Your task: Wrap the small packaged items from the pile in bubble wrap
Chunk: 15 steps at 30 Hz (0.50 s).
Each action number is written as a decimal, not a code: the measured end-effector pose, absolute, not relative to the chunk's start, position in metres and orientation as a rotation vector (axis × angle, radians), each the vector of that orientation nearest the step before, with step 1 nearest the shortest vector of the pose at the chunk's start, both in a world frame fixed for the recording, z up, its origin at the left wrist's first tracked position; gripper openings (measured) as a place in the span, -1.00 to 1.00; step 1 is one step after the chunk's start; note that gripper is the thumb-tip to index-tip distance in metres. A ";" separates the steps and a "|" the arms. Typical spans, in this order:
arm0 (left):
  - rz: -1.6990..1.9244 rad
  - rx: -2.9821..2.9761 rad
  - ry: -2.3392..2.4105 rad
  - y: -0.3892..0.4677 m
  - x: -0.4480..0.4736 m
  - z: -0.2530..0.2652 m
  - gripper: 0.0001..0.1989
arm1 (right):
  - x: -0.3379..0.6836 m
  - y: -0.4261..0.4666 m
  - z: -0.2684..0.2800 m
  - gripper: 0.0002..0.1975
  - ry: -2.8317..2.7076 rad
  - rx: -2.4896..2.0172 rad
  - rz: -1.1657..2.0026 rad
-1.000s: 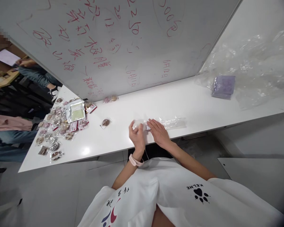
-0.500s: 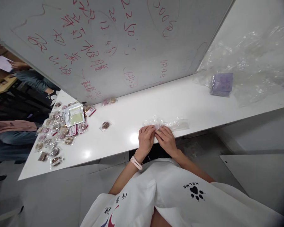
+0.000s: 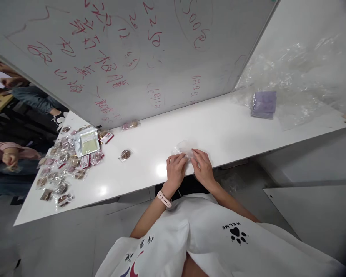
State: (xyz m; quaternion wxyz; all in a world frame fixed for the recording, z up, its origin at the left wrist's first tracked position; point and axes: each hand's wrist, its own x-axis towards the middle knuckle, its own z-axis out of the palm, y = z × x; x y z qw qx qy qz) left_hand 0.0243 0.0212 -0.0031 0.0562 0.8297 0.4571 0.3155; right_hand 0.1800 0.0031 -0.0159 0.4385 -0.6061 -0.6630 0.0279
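A clear plastic bag (image 3: 186,146), crumpled and partly see-through, lies on the white table just in front of me. My left hand (image 3: 175,169), with a pale pink band at the wrist, has its fingers curled down on the bag's near left part. Close beside it, my right hand (image 3: 202,166) has the bag's right edge at its fingers, the thumb a little apart from the index finger. My fingers cover the near part of the bag. Left of my hands, a small wrapped brown piece (image 3: 125,154) rests alone on the table.
Many small wrapped pieces (image 3: 62,187) are heaped at the table's left end, with a silver-and-green pouch (image 3: 89,145) on top. A whiteboard (image 3: 173,69) stands along the back. Loose plastic sheeting (image 3: 302,77) and a purple packet (image 3: 263,104) lie at right. Other people sit at far left.
The bag's long right end, flat on the table before, no longer stretches out to the right. The plastic is now gathered between my hands, and my right thumb and index have parted. The view has shifted slightly.
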 end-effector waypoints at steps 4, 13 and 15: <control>0.950 2.500 1.408 0.023 0.024 -0.006 -0.85 | 0.162 0.009 -0.012 -0.59 -1.786 -1.369 0.198; 1.224 2.481 1.348 0.011 0.012 -0.008 -0.68 | 0.171 0.005 -0.010 -0.55 -2.150 -1.454 0.201; 0.975 2.629 1.271 0.015 0.007 0.002 -0.55 | 0.172 0.006 -0.010 -0.56 -2.175 -1.441 0.196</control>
